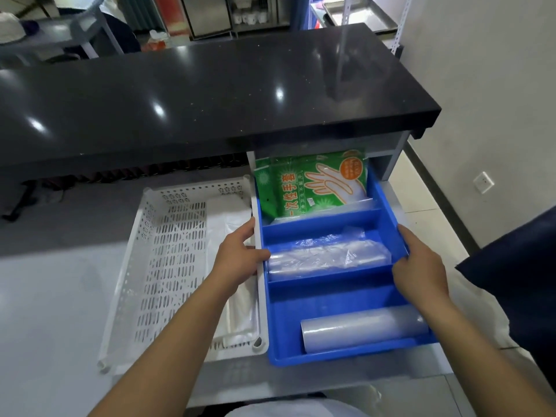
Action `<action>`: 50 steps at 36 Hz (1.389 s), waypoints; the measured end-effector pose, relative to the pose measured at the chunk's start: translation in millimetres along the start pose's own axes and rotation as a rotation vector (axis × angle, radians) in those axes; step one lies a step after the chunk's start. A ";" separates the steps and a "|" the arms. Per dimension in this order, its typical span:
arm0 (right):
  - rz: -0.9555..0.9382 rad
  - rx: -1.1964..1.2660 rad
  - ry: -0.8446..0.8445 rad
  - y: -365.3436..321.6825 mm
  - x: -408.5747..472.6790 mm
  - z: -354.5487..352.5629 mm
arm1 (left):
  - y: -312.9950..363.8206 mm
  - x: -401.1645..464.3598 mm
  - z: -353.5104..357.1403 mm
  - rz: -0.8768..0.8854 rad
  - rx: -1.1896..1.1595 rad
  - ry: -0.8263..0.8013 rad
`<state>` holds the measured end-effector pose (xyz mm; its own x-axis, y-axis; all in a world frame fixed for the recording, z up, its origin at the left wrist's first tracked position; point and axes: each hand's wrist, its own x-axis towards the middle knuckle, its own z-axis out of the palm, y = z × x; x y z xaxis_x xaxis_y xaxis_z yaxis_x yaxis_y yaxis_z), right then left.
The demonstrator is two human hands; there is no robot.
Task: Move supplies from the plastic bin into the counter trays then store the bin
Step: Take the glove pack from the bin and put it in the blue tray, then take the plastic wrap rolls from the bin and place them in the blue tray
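Note:
A blue divided tray sits on the steel counter, its far end under the black upper shelf. My left hand grips its left wall and my right hand grips its right wall. Green packs of disposable gloves stand in its far compartment. A bundle of clear plastic bags fills the middle compartment, and a clear roll lies in the near one. Left of it rests a white perforated basket with white plastic bags along its right side.
The black glossy shelf overhangs the counter's back. The steel counter stretches left. A dark blue cloth hangs at the right, beside a white wall with a socket. Metal racks and trays stand beyond the shelf.

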<state>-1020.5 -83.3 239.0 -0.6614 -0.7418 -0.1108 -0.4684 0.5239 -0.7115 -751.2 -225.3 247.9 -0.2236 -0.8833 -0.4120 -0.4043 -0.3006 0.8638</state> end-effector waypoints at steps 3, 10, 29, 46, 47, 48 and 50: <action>-0.007 -0.004 0.007 1.5 -1.5 1.1 | 0.2 -0.6 0.9 0.006 0.010 0.003; -0.142 -0.267 -0.076 -12.8 -22.9 -0.4 | 1.4 -7.2 -5.4 0.040 0.053 -0.034; -0.659 -0.329 -0.478 -149.7 -288.7 132.3 | -176.4 -240.9 -186.2 0.328 0.581 0.220; -1.045 -0.683 -1.141 -219.9 -464.8 320.9 | -412.0 -423.9 -296.4 -0.449 0.207 0.599; -1.060 -0.701 -1.161 -225.2 -469.7 330.6 | -417.6 -428.5 -299.6 -0.473 0.192 0.614; -1.073 -0.717 -1.181 -230.0 -474.0 340.5 | -422.9 -432.5 -303.3 -0.496 0.180 0.629; -1.100 -0.745 -1.218 -239.2 -481.5 362.2 | -433.4 -438.9 -312.6 -0.547 0.161 0.648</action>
<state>-377.8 -3.0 211.2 0.6976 -0.5218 -0.4910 -0.7138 -0.5657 -0.4129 -200.6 180.2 144.9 0.5691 -0.6751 -0.4695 -0.4392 -0.7322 0.5205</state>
